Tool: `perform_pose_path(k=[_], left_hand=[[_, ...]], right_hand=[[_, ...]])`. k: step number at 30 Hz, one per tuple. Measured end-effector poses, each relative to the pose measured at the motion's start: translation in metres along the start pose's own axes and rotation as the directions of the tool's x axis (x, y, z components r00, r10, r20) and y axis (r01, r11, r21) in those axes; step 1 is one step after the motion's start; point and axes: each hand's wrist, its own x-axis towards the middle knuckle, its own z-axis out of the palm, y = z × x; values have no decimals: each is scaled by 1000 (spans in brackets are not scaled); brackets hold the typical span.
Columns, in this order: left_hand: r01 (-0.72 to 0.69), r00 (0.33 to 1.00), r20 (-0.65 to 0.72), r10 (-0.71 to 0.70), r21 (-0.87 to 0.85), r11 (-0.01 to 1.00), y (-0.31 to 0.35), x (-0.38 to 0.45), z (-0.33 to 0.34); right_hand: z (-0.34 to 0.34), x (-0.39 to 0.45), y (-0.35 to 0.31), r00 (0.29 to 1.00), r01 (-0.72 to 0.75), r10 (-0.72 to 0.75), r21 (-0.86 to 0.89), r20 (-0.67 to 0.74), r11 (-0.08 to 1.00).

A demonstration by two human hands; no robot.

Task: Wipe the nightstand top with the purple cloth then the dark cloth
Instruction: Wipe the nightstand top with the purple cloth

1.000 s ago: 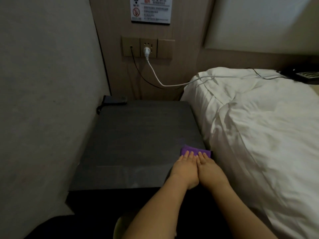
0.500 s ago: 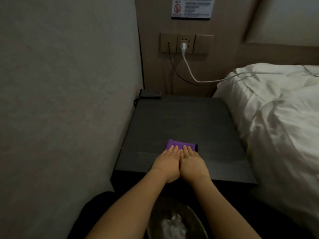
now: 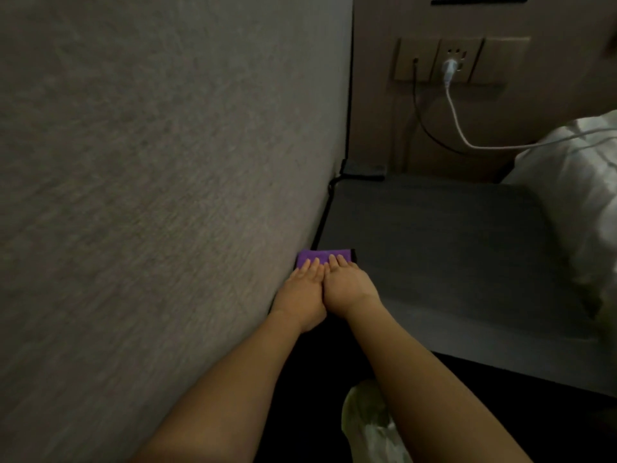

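The purple cloth [image 3: 320, 256] lies folded flat on the dark grey nightstand top [image 3: 440, 235], at its near left edge against the wall. A thin dark strip shows along the cloth's right edge. My left hand [image 3: 302, 292] and my right hand [image 3: 347, 284] lie side by side, fingers straight, pressing down on the near part of the cloth. Only the far band of the cloth shows past my fingertips.
A grey textured wall [image 3: 160, 195] fills the left. A small dark device [image 3: 364, 172] sits at the nightstand's back left corner. A white cable [image 3: 467, 142] runs from the wall socket [image 3: 450, 60] onto the white bedding [image 3: 574, 195] at right. A lined bin [image 3: 367, 426] stands below.
Both hands have slid the purple cloth leftwards across the nightstand's front, from the bed side to the wall side. The camera has swung left with them.
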Motion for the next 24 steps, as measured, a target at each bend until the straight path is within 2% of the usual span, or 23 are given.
perform_pose_path(k=[5, 16, 24], left_hand=[[43, 999, -22, -44, -32, 999, 5, -4, 3], [45, 998, -46, -50, -88, 995, 21, -41, 4], [-43, 998, -42, 38, -130, 991, 68, -43, 5]], right_hand=[[4, -3, 3, 999, 19, -18, 24, -33, 1000], [14, -40, -3, 998, 28, -21, 115, -60, 993], [22, -78, 33, 996, -67, 72, 100, -52, 993]])
